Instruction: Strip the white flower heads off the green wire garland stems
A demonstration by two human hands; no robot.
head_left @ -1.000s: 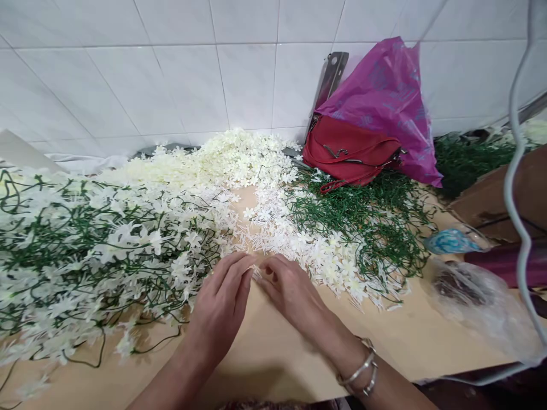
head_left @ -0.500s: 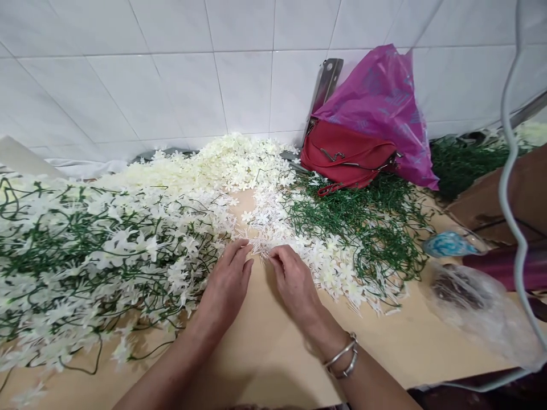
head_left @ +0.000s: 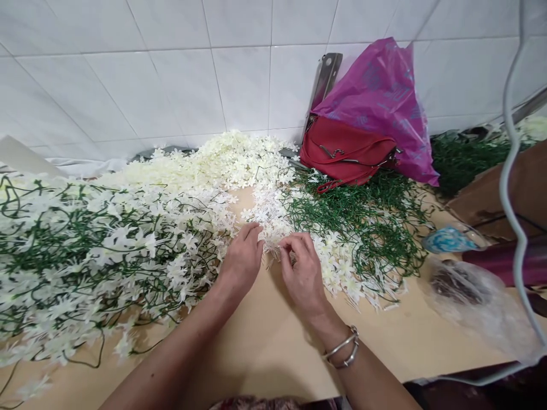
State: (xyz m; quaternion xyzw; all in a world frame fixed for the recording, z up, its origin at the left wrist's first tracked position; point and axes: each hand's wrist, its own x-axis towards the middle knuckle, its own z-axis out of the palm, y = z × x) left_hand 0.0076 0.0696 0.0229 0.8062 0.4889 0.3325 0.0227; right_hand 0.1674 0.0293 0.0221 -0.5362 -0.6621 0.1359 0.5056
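My left hand (head_left: 243,257) is over the inner edge of the white pieces, its fingers bent and close together; whatever they hold is hidden. Just to its right, my right hand (head_left: 302,273) has thumb and forefinger pinched at a thin white flower stamen. Between and beyond both hands lies a heap of loose white stamens (head_left: 273,229). White artificial flower heads (head_left: 337,265) spread to the right of my right hand. A large pile of white artificial flowers on green stems (head_left: 128,245) fills the left side, close to my left hand.
Cream flower heads (head_left: 231,156) are heaped by the tiled wall (head_left: 239,85). Green plastic stems (head_left: 363,219) lie at right, below a red handbag (head_left: 346,151) and a purple plastic bag (head_left: 380,85). A grey cable (head_left: 508,188) hangs at right near a clear bag (head_left: 482,307).
Both hands have moved slightly forward and to the right over the white stamens. My right hand's fingers have lifted and arched more.
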